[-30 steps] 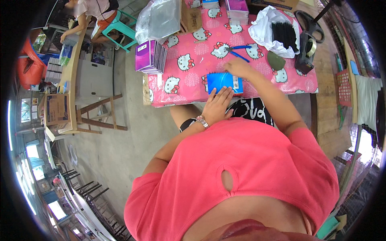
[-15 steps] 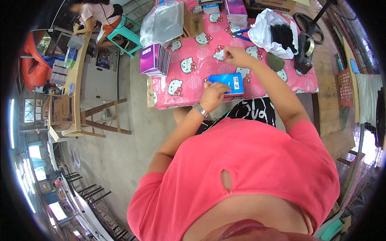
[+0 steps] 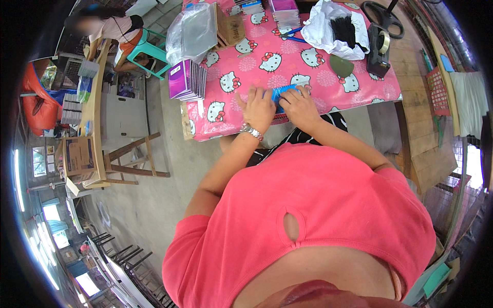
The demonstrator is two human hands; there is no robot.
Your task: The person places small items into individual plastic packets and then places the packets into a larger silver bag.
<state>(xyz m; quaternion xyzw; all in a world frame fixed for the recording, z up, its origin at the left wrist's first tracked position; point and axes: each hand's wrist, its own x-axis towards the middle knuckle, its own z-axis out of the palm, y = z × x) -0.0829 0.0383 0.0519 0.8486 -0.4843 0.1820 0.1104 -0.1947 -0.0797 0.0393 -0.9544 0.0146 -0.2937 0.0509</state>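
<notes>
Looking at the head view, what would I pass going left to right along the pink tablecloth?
Purple stack of booklets → left hand → blue packet → right hand → white plastic bag → black tape dispenser.

The person wears a short-sleeved coral-pink knit top [image 3: 328,215] with a small oval keyhole opening [image 3: 291,227] at the centre of the chest. A silver metal link wristwatch [image 3: 251,132] encircles the left wrist. Both forearms are bare. A black-and-white striped garment [image 3: 287,141] covers the lap beneath the top's lower edge.
</notes>
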